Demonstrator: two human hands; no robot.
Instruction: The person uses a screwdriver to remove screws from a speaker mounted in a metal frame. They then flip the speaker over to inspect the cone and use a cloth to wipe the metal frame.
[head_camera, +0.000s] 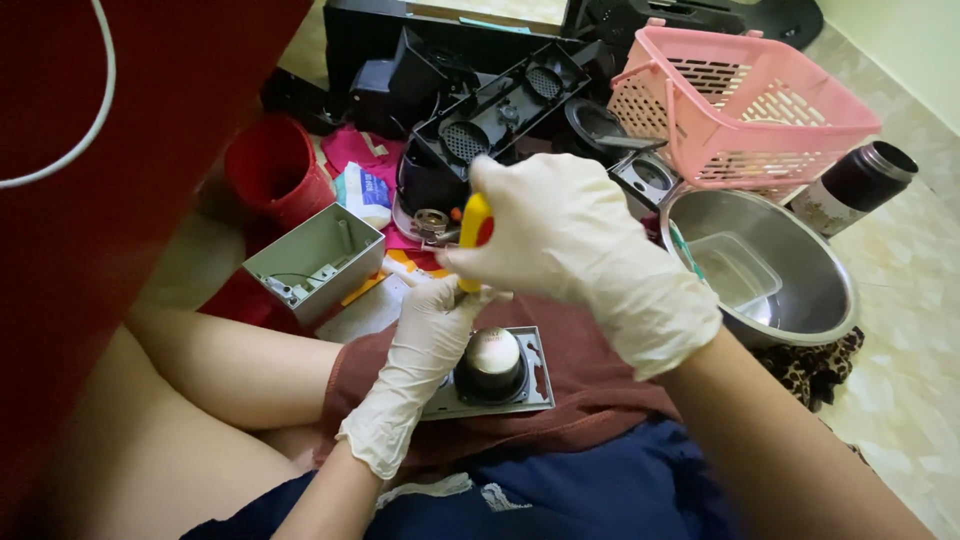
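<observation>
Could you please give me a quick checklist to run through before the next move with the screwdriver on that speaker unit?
1. Right hand grips the screwdriver handle: ok.
2. Left hand steadies the speaker unit: ok.
3. Unit lies flat on the lap: ok.
4. Screwdriver tip seated in a screw: cannot tell, hidden by the hands.
5. Both hands gloved: ok.
6. Steel bowl within reach for loose parts: ok.

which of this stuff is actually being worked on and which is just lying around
In hand:
- right hand grips a yellow-handled screwdriver
- left hand steadies the speaker unit

Lying about:
- pink basket
- steel bowl
- red cup
- grey box
- black casing
</observation>
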